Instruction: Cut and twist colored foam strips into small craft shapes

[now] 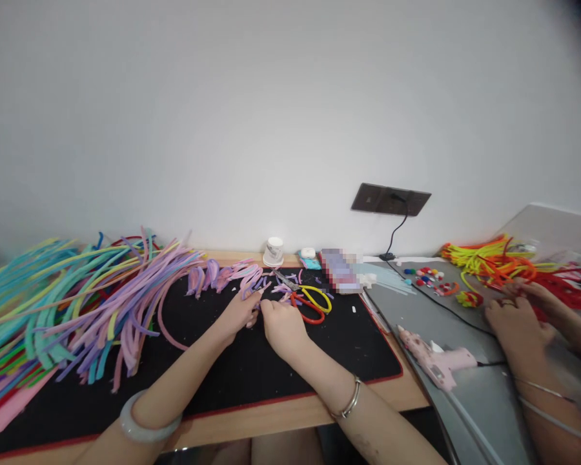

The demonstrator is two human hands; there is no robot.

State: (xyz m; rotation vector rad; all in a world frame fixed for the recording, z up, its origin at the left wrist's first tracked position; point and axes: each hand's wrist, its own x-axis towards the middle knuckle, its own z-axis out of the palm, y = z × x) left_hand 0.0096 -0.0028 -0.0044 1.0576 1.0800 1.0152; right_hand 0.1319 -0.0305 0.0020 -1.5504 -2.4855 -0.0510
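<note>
My left hand [239, 313] and my right hand [281, 323] meet over the black mat [223, 374], fingertips pinched together on a short purple pipe cleaner piece [260, 298]. Both hands are closed around it. Cut purple and pink pipe cleaner pieces [223, 274] lie just beyond my left hand. Scissors with red and yellow handles [310, 300] rest right of my right hand. A jade-coloured bangle sits on my left wrist, a silver one on my right.
A large heap of coloured pipe cleaners [62, 303] covers the left of the table. A pink glue gun [436, 361] lies on a grey sheet at right. Another person's hands [518, 320] work on red and orange pipe cleaners [494, 261]. A small white cup [274, 250] stands by the wall.
</note>
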